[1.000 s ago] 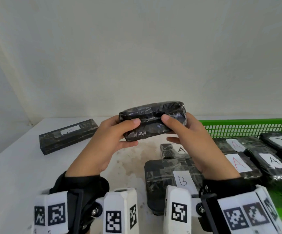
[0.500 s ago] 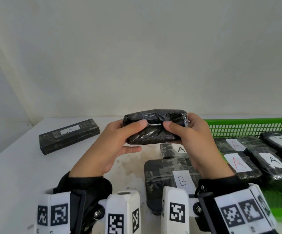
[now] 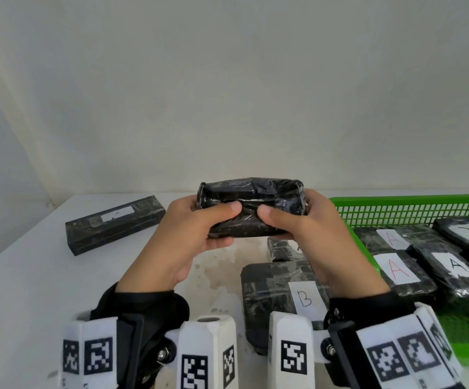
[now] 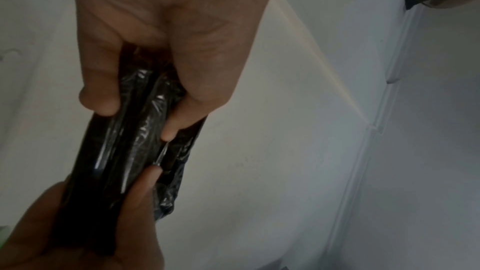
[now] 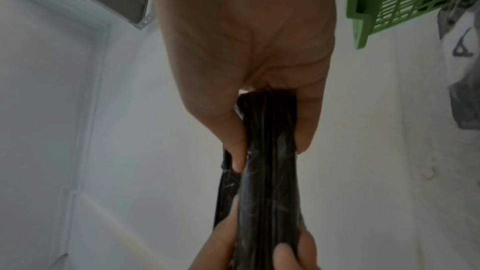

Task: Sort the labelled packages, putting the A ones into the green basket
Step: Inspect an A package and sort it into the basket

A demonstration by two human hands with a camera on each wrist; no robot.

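Item: black plastic-wrapped package [image 3: 251,210], oblong, glossy film creased. Being held in the air above the white desk [image 3: 25,276], in front of the person, just left of the green plastic mesh basket [image 3: 401,209].

Change: over the last second the package is being rolled in the fingers, from tilted to level and turned about its length. No label is showing on the faces visible now, so the turning reads as a search for the letter; sorting cannot proceed until it is found.

Orientation: long axis running left to right, roughly level, one end toward each palm.

Hands: left hand [image 3: 188,240] gripping the left end, thumb on the near face, fingers curled behind; right hand [image 3: 311,234] gripping the right end likewise. Thumb tips nearly meeting at the middle.

Surroundings: basket already holding several black wrapped packages with white A labels [image 3: 398,269]. On the desk, a flat black package labelled B [image 3: 269,287] lying under the right wrist, a smaller black package [image 3: 279,247] behind it, and a long black box with a white label [image 3: 115,223] lying well apart at the left.
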